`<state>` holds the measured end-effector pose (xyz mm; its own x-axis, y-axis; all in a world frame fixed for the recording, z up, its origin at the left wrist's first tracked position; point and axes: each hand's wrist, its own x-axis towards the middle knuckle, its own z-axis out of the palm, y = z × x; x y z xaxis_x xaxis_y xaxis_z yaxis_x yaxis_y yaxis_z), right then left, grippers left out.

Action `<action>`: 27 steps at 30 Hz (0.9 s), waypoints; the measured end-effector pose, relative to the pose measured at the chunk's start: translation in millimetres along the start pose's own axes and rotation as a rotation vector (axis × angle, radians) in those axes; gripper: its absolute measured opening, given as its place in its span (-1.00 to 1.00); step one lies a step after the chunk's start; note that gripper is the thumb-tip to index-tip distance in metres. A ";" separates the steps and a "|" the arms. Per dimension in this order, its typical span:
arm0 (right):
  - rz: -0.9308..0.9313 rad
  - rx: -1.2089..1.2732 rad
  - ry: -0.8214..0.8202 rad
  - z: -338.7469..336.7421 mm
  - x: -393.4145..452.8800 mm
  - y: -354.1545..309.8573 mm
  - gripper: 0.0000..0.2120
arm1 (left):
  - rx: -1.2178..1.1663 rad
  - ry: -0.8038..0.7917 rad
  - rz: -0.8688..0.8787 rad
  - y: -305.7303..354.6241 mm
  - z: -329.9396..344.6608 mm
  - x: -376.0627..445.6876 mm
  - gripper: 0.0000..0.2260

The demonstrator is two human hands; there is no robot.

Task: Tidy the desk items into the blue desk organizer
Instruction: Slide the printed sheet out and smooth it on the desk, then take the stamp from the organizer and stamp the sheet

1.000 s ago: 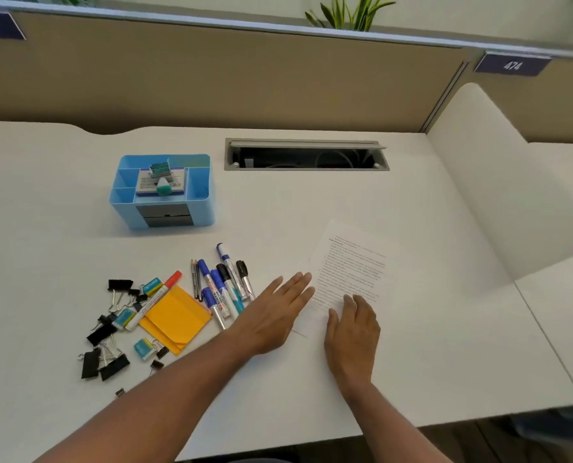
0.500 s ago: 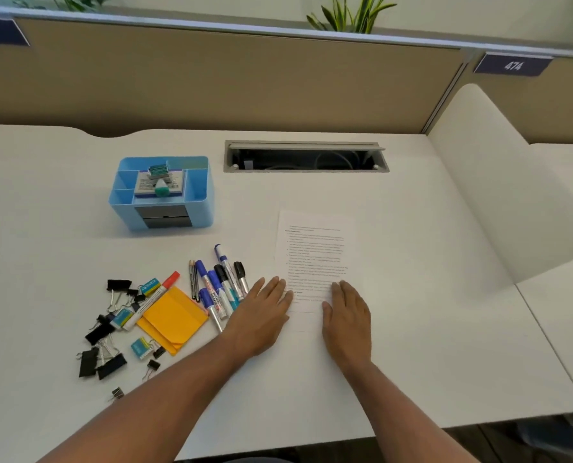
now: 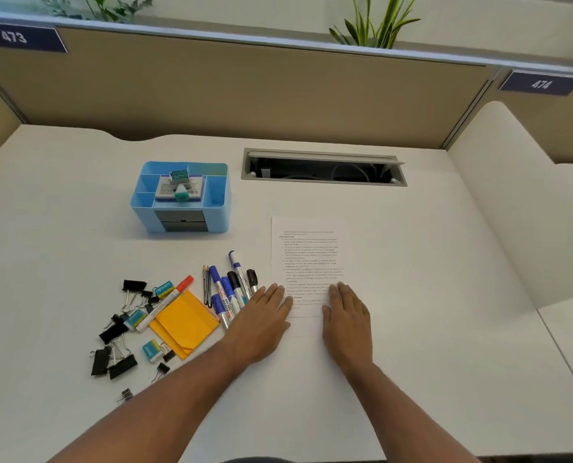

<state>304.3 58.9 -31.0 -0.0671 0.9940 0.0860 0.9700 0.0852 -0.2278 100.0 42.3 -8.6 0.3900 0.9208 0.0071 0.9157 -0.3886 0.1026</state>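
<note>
Two hands: both lie flat on the near end of the sheet (image 3: 306, 259), fingers straight and close together, gripping nothing
Left hand (image 3: 261, 320): palm down on the sheet's near left corner, its outer edge against the markers
Right hand (image 3: 346, 317): palm down on the sheet's near right part, apart from the left hand with a strip of paper between them
Sheet: white printed page, lying straight on the desk (image 3: 445, 295), right of the markers
Organizer (image 3: 179, 197): blue, upright at the far left of the desk, well apart from both hands; a flat box, a small teal-lidded box and a white and green piece sit on top of its middle compartments; dark drawers in its front
Markers (image 3: 233, 289): a bunch of blue and black capped ones lying side by side, two pencils (image 3: 206, 285) just to their left
Red marker (image 3: 168, 302): lies slanted across the far edge of the yellow notes (image 3: 185, 324)
Clips (image 3: 114, 345): black binder clips scattered left of the notes, with small teal erasers (image 3: 151, 350) among them
Cable slot (image 3: 323, 168): open grey tray set in the desk beyond the sheet
</note>
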 end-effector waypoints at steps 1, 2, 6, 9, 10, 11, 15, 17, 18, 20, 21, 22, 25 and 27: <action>0.000 -0.007 0.005 -0.4 0.0 -0.8 -0.57 | -0.004 -0.003 0.004 -1.1 -0.2 0.8 -0.50; -0.002 -0.011 0.011 -0.4 0.2 -1.1 -0.57 | -0.004 -0.006 0.008 -2.4 -0.4 1.8 -0.50; -0.010 -0.016 0.058 -0.9 0.6 -1.6 -0.60 | 0.018 -0.014 0.025 -4.5 -1.5 3.2 -0.50; -0.009 0.014 0.137 -8.0 3.9 -9.0 -0.59 | 0.008 -0.015 0.019 -5.4 -4.7 4.3 -0.48; -0.012 0.036 0.160 -11.3 7.5 -14.2 -0.59 | 0.004 0.011 0.015 -7.4 -7.4 5.0 -0.48; -0.019 0.063 0.174 -14.4 12.6 -20.5 -0.61 | -0.005 0.041 0.002 -10.8 -11.1 6.0 -0.49; -0.087 0.147 0.214 -26.6 45.2 -57.9 -0.72 | -0.084 0.229 -0.158 -45.6 -37.0 13.7 -0.55; -0.147 0.178 0.219 -35.2 63.9 -85.2 -0.74 | -0.120 0.339 -0.233 -75.8 -54.2 15.9 -0.59; -0.179 0.194 0.212 -40.3 72.5 -100.8 -0.75 | -0.120 0.389 -0.269 -92.6 -63.0 16.1 -0.61; -0.241 0.220 0.173 -49.9 87.7 -132.4 -0.75 | -0.122 0.457 -0.365 -125.1 -82.6 15.9 -0.63; -0.273 0.232 0.147 -53.8 94.5 -148.6 -0.74 | -0.130 0.478 -0.419 -140.3 -91.9 16.3 -0.63; -0.302 0.244 0.118 -56.4 100.7 -164.7 -0.72 | -0.140 0.493 -0.471 -154.5 -100.8 16.7 -0.63; -0.357 0.287 0.042 -59.8 116.7 -210.2 -0.69 | -0.181 0.475 -0.576 -195.8 -118.9 18.2 -0.59; -0.386 0.308 0.026 -59.3 125.8 -236.1 -0.70 | -0.250 0.428 -0.616 -219.6 -124.8 19.2 -0.52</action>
<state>80.7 159.8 91.1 -0.3984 0.8842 0.2439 0.7608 0.4671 -0.4505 -105.8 149.5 93.1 -0.2976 0.9205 0.2532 0.8859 0.1674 0.4326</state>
